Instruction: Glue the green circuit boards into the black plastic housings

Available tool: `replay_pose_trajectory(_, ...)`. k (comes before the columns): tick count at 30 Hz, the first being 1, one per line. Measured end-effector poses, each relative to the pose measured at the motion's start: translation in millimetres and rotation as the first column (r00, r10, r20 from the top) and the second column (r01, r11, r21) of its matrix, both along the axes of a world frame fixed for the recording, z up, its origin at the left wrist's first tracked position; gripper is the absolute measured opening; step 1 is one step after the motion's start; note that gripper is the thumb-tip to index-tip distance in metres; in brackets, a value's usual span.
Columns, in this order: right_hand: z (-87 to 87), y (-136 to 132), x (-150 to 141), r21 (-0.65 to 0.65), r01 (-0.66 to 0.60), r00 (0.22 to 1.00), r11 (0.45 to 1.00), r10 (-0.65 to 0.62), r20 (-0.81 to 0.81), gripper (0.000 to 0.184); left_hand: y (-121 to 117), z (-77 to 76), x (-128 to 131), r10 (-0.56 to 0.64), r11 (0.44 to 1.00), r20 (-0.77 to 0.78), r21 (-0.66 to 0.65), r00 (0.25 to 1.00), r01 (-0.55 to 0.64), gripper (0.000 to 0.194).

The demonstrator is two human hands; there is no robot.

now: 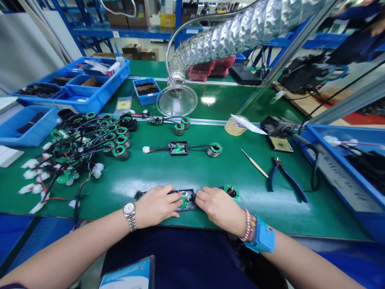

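Near the middle of the front edge of the green counter (162,172), a small, open black housing (194,198) is held between two bare hands, with a green circuit board (184,200) seated inside. Its left end is covered by the left hand (159,205), the fingers laid close together and bent over the rim; whether a wire is pinched beneath them cannot be told. At the right end, the fingertips of the right hand (221,210) are drawn together by the wall, but what lies between them is hidden. Just beyond that hand, a round, green-topped part (231,191) is partly seen, and to the left a white connector (132,192) is seen on the counter.

Farther back, a similar assembly (179,147) is laid out; toward the left edge, more wired parts (105,138) are heaped. A pointed tool (255,163) and blue-handled cutters (281,176) are set toward the right.

The housing looks light and stiff, with smooth walls that could slip a little; it would best be held by its outer sides. The board and its solder joints appear fragile and should be spared pressure, while the leads seem flexible but should not be tugged.
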State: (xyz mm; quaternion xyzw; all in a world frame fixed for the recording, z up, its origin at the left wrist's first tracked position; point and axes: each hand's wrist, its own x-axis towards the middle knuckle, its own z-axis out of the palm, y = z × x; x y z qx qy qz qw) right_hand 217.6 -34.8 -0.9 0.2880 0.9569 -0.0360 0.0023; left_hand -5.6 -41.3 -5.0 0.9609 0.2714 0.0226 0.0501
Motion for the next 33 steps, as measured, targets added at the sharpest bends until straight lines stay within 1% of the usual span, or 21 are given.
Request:
replay_pose_trajectory(4,4.3,1,-1,-0.022,0.026,0.999,0.999,-0.025,0.032,0.012,0,2.5,1,0.002,1.0,-0.005,-0.007,1.0,-0.002,0.022)
replay_pose_trajectory(9,9.8,4,7,-0.032,0.136,0.991,0.99,-0.136,-0.009,0.011,-1,3.8,2,0.009,1.0,-0.006,0.011,1.0,-0.009,0.022)
replay_pose_trajectory(13,12.1,6,7,-0.088,0.122,0.992,0.989,-0.12,0.034,0.014,-1,2.0,1,0.011,1.0,0.003,0.012,1.0,-0.011,0.022)
replay_pose_trajectory(18,12.9,6,1,-0.115,0.152,0.987,0.982,-0.146,0.064,0.016,0,2.1,1,0.001,1.0,-0.019,0.006,1.0,-0.001,0.022)
replay_pose_trajectory(24,8.9,4,0,-0.075,0.128,0.991,0.989,-0.126,0.033,0.014,1,5.1,2,-0.011,1.0,-0.058,-0.003,0.998,0.01,0.025)
replay_pose_trajectory(27,7.4,0,3,-0.033,0.134,0.988,0.99,-0.136,-0.069,0.017,1,6.3,1,-0.006,1.0,-0.066,-0.005,0.998,0.006,0.024)
replay_pose_trajectory(30,8.0,-7,4,0.013,0.115,0.979,0.993,-0.111,-0.172,0.022,1,6.6,1,-0.004,1.0,-0.052,-0.011,0.999,0.004,0.024)
replay_pose_trajectory(33,7.9,-11,0,0.049,0.071,0.986,0.996,-0.063,-0.152,0.025,1,7.0,1,-0.007,1.0,-0.026,-0.012,1.0,0.007,0.023)
